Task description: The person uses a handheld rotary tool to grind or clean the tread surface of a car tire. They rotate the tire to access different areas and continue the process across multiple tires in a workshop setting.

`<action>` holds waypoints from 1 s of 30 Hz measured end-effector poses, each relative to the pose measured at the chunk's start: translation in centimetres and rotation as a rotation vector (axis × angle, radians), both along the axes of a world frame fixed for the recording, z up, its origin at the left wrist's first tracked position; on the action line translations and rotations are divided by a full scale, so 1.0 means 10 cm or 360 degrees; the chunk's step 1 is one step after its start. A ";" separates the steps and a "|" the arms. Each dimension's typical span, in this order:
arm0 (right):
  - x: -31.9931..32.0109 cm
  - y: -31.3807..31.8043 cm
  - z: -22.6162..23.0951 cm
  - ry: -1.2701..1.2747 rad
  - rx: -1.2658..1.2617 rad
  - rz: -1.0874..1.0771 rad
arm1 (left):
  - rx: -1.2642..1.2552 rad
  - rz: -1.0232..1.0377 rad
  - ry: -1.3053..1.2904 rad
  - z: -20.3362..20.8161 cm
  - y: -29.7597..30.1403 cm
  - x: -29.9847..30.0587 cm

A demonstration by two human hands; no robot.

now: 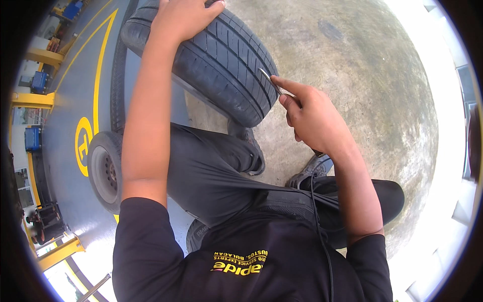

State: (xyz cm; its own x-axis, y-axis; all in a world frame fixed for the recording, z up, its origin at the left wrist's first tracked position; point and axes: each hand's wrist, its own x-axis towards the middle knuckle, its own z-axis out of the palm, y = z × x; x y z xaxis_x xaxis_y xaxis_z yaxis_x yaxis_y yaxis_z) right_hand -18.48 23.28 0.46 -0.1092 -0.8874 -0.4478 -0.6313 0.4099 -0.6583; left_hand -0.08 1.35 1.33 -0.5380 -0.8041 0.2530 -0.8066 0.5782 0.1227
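Note:
A black tire stands tilted in front of me, its grooved tread facing up and to the right. My left hand lies over the top of the tread, thumb stretched out to the right; its other fingers are partly cut off by the upper edge of the view. In my right hand is a slim metal tool with a narrow, slightly curved tip. The index finger extends along the tool, and the thumb presses it from below. Its tip is at the right part of the tread; whether it touches the rubber, I cannot tell.
A second wheel with a grey steel rim is by my left arm. Another dark tire is behind the left forearm. Blue-grey floor with yellow lines lies left, bare concrete right. A thin black cable hangs down my front.

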 end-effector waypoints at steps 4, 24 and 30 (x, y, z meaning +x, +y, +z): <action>0.25 0.14 -0.50 -0.0285 -0.0323 -0.0371 | -0.0021 0.0027 0.0013 0.02 0.01 -0.08; -0.35 -0.27 -0.09 -0.0459 -0.0906 -0.0638 | 0.0153 -0.0147 0.0124 -0.13 0.34 -0.47; -0.24 0.15 -0.02 -0.0121 -0.0445 -0.0078 | 0.0089 -0.0195 0.0397 -0.03 -0.02 -0.16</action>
State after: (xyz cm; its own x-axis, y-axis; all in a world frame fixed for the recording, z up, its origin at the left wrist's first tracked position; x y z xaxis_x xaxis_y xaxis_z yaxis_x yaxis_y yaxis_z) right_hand -20.88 24.79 0.26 -0.1306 -0.9721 -0.1949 -0.5598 0.2345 -0.7947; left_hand -1.70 1.20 1.05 -0.5589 -0.7533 0.3467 -0.6720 0.6563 0.3430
